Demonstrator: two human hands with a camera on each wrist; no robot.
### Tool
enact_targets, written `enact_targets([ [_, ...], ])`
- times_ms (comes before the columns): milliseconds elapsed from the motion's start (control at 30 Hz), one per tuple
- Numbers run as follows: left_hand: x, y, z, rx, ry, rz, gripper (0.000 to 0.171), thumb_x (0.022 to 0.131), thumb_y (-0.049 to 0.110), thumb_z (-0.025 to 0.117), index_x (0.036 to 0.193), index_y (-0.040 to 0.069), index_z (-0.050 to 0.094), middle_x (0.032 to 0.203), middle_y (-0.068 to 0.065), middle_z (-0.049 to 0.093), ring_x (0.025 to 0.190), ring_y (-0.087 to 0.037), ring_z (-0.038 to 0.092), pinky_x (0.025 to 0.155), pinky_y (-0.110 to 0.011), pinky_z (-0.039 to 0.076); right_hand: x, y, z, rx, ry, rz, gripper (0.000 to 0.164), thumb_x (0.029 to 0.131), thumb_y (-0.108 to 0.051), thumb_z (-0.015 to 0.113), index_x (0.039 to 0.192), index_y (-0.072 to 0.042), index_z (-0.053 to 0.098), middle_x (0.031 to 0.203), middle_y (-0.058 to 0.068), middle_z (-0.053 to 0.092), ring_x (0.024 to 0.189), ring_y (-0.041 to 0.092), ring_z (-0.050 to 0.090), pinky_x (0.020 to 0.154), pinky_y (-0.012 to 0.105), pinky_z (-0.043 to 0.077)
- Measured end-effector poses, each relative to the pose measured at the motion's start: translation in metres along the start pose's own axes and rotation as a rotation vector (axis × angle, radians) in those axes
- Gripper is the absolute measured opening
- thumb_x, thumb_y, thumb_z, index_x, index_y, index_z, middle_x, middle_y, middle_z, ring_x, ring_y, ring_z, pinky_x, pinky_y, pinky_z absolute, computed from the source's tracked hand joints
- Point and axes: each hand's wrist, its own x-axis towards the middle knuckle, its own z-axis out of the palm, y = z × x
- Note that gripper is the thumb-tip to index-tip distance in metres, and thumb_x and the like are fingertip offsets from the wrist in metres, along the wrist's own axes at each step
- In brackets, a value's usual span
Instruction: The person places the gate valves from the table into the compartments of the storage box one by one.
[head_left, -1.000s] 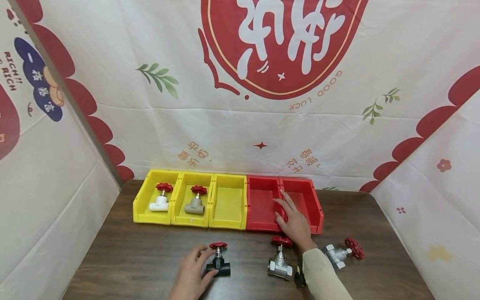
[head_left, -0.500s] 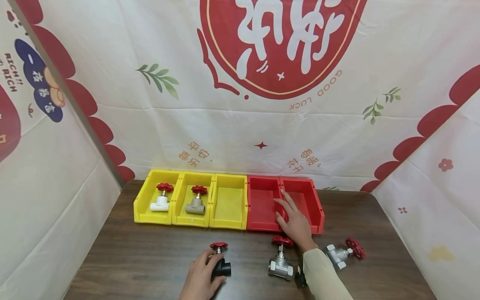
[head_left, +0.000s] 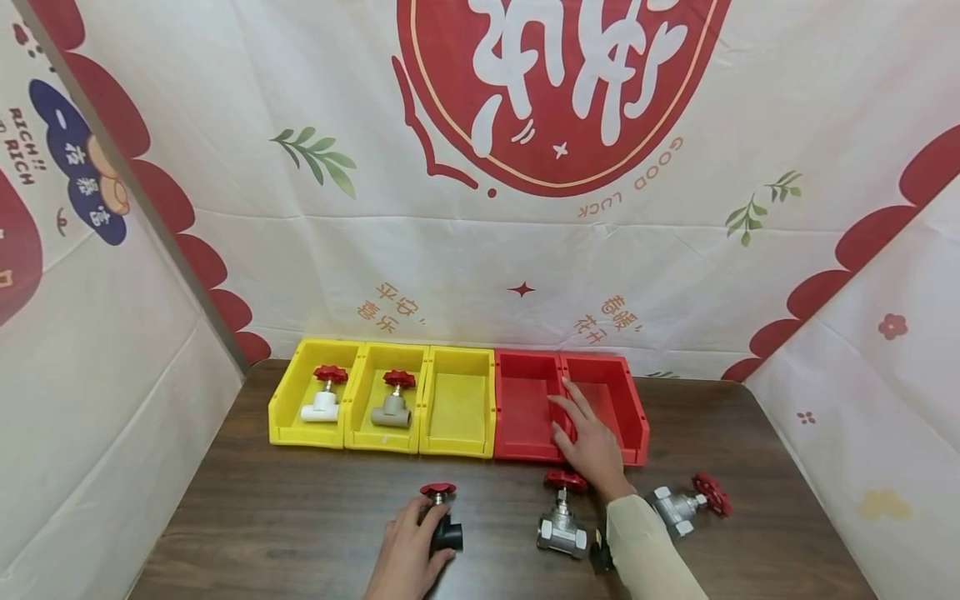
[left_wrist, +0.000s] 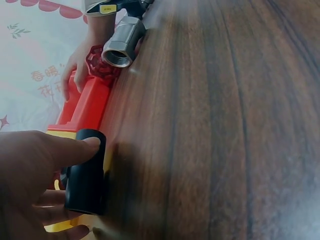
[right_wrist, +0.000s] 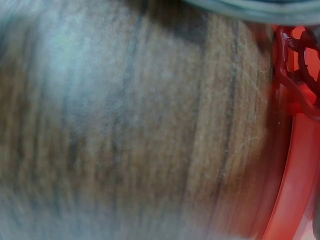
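Note:
My left hand grips a black valve with a red handwheel, in front of the yellow bins. In the left wrist view the thumb lies over the valve's black pipe body and the fingers are behind it. My right hand rests at the divider between the two red bins, fingers extended and loosely bent. Below its wrist lies a silver metal valve with a red handwheel. The right wrist view shows mostly table, with a red handwheel at the edge.
A white valve and a grey-beige valve, both with red handwheels, sit in the left and middle yellow bins. Another silver valve lies right of the right sleeve. Printed cloth hangs behind the table.
My left hand has moved slightly right and closed its fingers around the black valve, which stays near the same spot. The right hand keeps its place at the red bins.

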Motion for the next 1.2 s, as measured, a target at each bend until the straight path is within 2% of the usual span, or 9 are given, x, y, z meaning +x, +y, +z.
enact_targets([
  [267, 0.0038, 0.0006, 0.0056, 0.018, 0.023, 0.024, 0.052, 0.076, 0.027, 0.081, 0.121, 0.013, 0.06, 0.115, -0.012, 0.05, 0.099, -0.029, 0.051, 0.073, -0.044, 0.041, 0.0019, -0.0006, -0.0022, -0.003, 0.002, -0.015, 0.061, 0.081, -0.023, 0.074, 0.137, -0.026, 0.051, 0.157, -0.01, 0.019, 0.05, 0.01, 0.042, 0.049, 0.025, 0.041],
  [767, 0.0092, -0.003, 0.0087, 0.013, 0.001, 0.061, 0.047, 0.075, 0.026, 0.082, 0.115, 0.013, 0.062, 0.107, -0.007, 0.049, 0.095, -0.025, 0.05, 0.074, -0.044, 0.042, 0.0027, -0.0024, -0.0039, 0.006, 0.001, -0.012, 0.059, 0.082, -0.022, 0.073, 0.137, -0.026, 0.051, 0.157, -0.012, 0.018, 0.049, 0.01, 0.041, 0.047, 0.025, 0.04],
  [867, 0.0098, -0.0039, 0.0078, 0.012, -0.008, 0.076, 0.046, 0.075, 0.026, 0.082, 0.114, 0.014, 0.062, 0.105, -0.005, 0.049, 0.093, -0.023, 0.05, 0.073, -0.042, 0.042, 0.0015, -0.0022, -0.0037, 0.015, 0.004, -0.007, 0.059, 0.082, -0.022, 0.073, 0.137, -0.027, 0.051, 0.157, -0.012, 0.018, 0.049, 0.01, 0.041, 0.046, 0.025, 0.04],
  [1200, 0.0095, -0.0063, 0.0038, -0.003, -0.066, 0.12, 0.046, 0.077, 0.023, 0.08, 0.118, 0.012, 0.061, 0.109, -0.009, 0.049, 0.097, -0.028, 0.051, 0.079, -0.048, 0.044, -0.0004, -0.0016, -0.0031, 0.014, 0.001, -0.01, 0.058, 0.083, -0.021, 0.072, 0.137, -0.026, 0.051, 0.156, -0.012, 0.018, 0.048, 0.01, 0.04, 0.045, 0.025, 0.039],
])
